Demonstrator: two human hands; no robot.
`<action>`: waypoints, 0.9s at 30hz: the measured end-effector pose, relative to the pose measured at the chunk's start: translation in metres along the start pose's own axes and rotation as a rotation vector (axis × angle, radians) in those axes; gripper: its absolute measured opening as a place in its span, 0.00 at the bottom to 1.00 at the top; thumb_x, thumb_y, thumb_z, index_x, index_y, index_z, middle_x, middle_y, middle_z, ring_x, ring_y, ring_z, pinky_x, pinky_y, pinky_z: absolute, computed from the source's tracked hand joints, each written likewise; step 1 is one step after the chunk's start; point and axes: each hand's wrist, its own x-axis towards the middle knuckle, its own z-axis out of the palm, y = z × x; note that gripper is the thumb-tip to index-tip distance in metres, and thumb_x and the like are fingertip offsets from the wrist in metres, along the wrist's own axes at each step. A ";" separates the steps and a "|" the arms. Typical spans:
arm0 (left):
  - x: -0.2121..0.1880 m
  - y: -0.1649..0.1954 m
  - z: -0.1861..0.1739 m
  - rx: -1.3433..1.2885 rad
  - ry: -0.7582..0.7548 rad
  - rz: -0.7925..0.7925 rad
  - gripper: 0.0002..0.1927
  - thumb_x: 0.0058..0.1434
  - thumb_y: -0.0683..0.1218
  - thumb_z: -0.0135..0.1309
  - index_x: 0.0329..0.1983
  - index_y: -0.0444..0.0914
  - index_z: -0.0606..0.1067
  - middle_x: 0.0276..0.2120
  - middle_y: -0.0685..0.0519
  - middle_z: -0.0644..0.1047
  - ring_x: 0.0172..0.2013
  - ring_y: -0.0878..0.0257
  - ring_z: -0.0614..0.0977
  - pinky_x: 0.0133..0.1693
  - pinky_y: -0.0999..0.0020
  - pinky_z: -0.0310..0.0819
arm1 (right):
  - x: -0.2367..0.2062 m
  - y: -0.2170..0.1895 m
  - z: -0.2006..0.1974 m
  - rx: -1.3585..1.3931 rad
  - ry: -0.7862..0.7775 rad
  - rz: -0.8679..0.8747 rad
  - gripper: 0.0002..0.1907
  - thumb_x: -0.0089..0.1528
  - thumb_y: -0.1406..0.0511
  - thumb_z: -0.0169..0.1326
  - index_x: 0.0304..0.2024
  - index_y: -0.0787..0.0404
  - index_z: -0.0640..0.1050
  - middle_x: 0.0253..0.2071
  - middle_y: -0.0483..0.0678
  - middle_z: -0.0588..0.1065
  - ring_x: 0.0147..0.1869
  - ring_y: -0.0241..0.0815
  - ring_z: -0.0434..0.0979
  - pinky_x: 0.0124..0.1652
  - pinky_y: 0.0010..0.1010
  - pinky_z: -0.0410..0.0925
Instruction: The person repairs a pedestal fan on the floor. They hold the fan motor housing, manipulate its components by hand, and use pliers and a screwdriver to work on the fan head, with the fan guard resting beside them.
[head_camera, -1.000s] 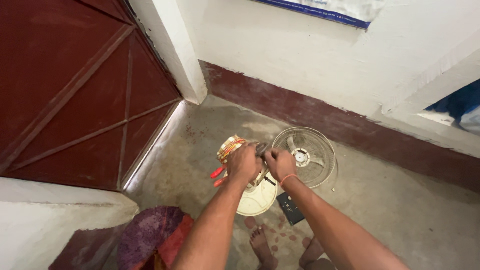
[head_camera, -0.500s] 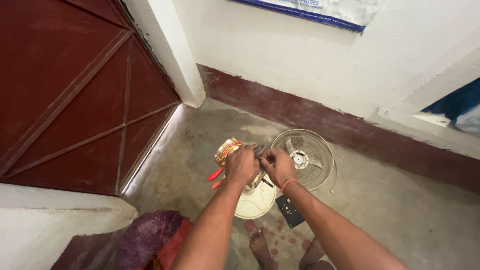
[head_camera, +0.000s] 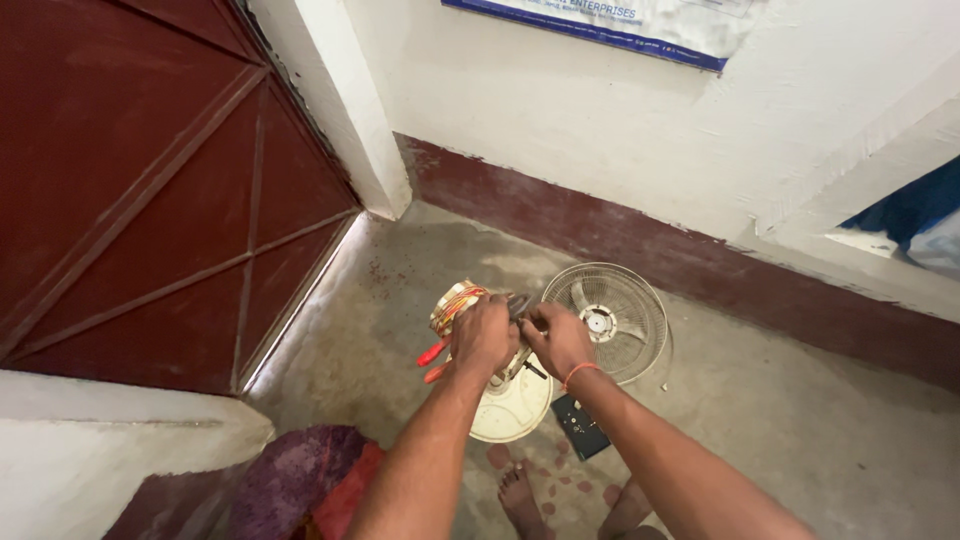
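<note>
My left hand (head_camera: 482, 335) grips a fan motor (head_camera: 456, 300) with bare copper windings, held above the floor. Red-handled pliers (head_camera: 432, 362) stick out below that hand. My right hand (head_camera: 556, 340) closes on the grey part of the motor (head_camera: 520, 303) right beside the left hand; an orange thread circles its wrist. A cream round fan base (head_camera: 514, 405) lies on the floor under both hands.
A wire fan guard (head_camera: 606, 318) lies on the concrete floor to the right. A small dark box (head_camera: 580, 426) sits near my bare feet (head_camera: 520, 497). A dark red door (head_camera: 150, 180) stands at left, purple and red cloth (head_camera: 300, 480) at lower left.
Both hands have stayed on the motor with hardly any shift; the view has drifted slightly.
</note>
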 end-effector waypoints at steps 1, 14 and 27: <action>0.001 0.000 0.001 0.001 0.007 0.002 0.20 0.57 0.47 0.61 0.51 0.36 0.75 0.48 0.43 0.77 0.50 0.46 0.80 0.52 0.51 0.73 | 0.001 0.003 0.003 0.026 0.003 0.009 0.14 0.58 0.59 0.58 0.38 0.63 0.79 0.38 0.56 0.77 0.39 0.56 0.80 0.41 0.43 0.72; 0.000 -0.001 0.002 -0.001 0.033 0.021 0.22 0.55 0.46 0.61 0.53 0.37 0.75 0.49 0.43 0.77 0.51 0.46 0.79 0.53 0.51 0.72 | 0.000 0.023 0.014 0.115 0.079 0.019 0.10 0.58 0.61 0.58 0.38 0.61 0.80 0.41 0.54 0.77 0.44 0.50 0.81 0.47 0.38 0.72; -0.003 0.002 -0.004 0.011 0.011 -0.024 0.21 0.57 0.49 0.60 0.53 0.39 0.75 0.50 0.45 0.77 0.53 0.48 0.79 0.55 0.50 0.70 | 0.007 0.014 0.016 0.036 0.041 -0.004 0.16 0.63 0.56 0.53 0.37 0.62 0.82 0.38 0.56 0.77 0.43 0.56 0.78 0.45 0.43 0.70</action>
